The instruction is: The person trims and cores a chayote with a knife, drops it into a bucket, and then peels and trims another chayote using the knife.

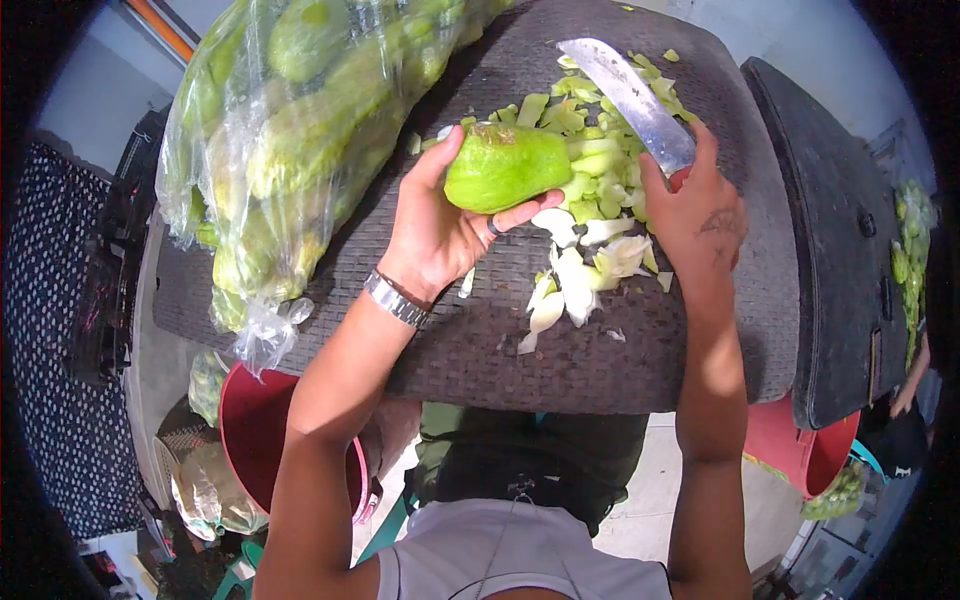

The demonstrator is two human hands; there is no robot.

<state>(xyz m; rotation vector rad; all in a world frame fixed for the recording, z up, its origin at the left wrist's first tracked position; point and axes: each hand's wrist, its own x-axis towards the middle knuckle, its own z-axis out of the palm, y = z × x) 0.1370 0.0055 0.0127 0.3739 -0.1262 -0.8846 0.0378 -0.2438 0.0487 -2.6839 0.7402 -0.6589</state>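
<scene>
A pear-shaped green fruit [510,172], much like a chayote, rests in my left hand [432,228], its skin smooth with a brownish patch on top. My thumb and fingers close around its left end and underside. In my right hand [702,215] is a knife [640,105] with a broad, slightly curved blade pointing up and left. Only a bit of its red handle shows under my fingers. The blade is apart from the fruit, above a heap of green peelings [605,185]. Whitish cut pieces [575,280] lie nearer to me on the table.
A clear plastic bag [300,130] full of green fruit lies on the woven-patterned table [480,360] at left. Below are red tubs [245,420] [800,445] on both sides. A dark panel [825,240] stands along the right edge. Another person's hand [908,395] shows far right.
</scene>
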